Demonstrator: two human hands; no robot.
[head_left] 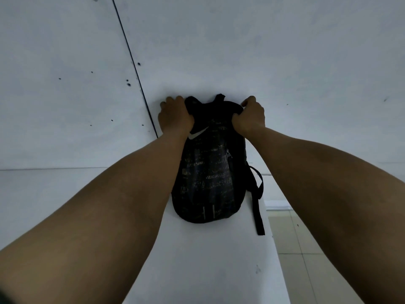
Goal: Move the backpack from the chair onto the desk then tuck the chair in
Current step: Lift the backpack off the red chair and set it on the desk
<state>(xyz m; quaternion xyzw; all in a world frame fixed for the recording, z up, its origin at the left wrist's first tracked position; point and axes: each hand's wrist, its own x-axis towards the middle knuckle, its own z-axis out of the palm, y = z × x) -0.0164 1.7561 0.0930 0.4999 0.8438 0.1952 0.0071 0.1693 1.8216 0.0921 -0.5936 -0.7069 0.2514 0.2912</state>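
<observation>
The left hand (175, 116) is closed around the top left corner of the backpack (208, 172). The right hand (251, 116) is closed around the top right corner. The fingertips of both hands are curled over the far edge and are hidden from view. Two bare arms are stretched out from the bottom corners, and the left side of the backpack is partly covered by the left arm.

The backpack is laid flat on the white table (208, 260), with its top pushed up to the wall (241, 40). It is black, soft and rounded at the bottom. A pale swoosh mark is seen near the top, half hidden by the left hand. Small pale print is spread over the front but cannot be read. A black strap (258, 207) is draped off the right side, over the table edge.

The table top is smooth and plain. The wall is made of pale panels, split by a dark line (133, 66). Floor tiles (306, 260) are seen at the lower right.
</observation>
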